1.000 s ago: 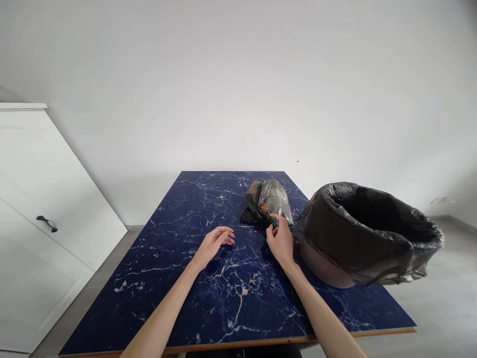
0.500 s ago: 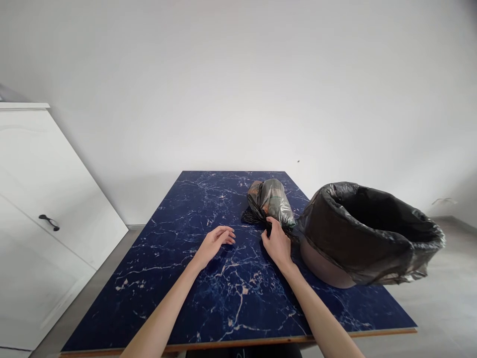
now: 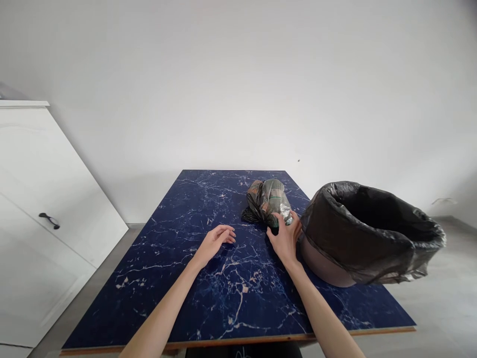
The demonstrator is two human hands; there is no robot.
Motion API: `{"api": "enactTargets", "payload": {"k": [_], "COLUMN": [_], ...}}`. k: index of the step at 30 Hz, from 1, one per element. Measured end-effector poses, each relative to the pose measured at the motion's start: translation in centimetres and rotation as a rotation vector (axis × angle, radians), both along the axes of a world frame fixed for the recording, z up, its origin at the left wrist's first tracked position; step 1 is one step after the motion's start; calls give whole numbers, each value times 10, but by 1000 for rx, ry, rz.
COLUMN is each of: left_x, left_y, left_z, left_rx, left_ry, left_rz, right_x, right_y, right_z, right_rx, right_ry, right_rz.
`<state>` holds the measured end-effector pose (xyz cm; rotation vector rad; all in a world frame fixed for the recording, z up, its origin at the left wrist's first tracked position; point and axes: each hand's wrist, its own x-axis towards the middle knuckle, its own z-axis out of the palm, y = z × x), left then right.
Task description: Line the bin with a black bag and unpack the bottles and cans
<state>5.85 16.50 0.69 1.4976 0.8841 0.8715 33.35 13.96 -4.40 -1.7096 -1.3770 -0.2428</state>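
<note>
Room: plain pale wall on far side, 1 small dark mark on it; grey floor both sides. White cabinet at left, 1 black handle visible. Counter: dark blue marble pattern, white veining, wood-coloured near edge.

Labels: green line and orange patches show through the plastic bag; any print too small to read. Thin pale mark on the dark clothing at near edge; can't tell if print or cord.

Bag is translucent, dark plastic bunched at its left; lies right of centre, toward far half of counter. Right hand at its near end, fingers parted around it, touching; can't tell if actually gripping. Left hand holds nothing, fingers loosely curled, left of bag and nearer.

Brownish bin at right, black liner folded over rim, just beside right hand.
</note>
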Motion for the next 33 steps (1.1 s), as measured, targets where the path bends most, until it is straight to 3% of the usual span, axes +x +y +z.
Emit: {"api": "enactTargets", "payload": {"k": [10, 22, 27, 33], "left_x": [1, 3, 7, 10], "left_y": [0, -1, -6, -21], "left_z": [-2, -1, -1, -3], "left_rx": [8, 95, 236, 588], "left_ry": [-5, 52, 161, 382], "left_rz": [-3, 2, 19, 195], "right_x": [6, -13, -27, -43], "right_y": [6, 2, -4, -14], "right_z": [-9, 7, 17, 28], "right_rx": [9, 101, 104, 114], "right_ry": [34, 222, 287, 323], "right_rz": [68, 298, 410, 520]}}
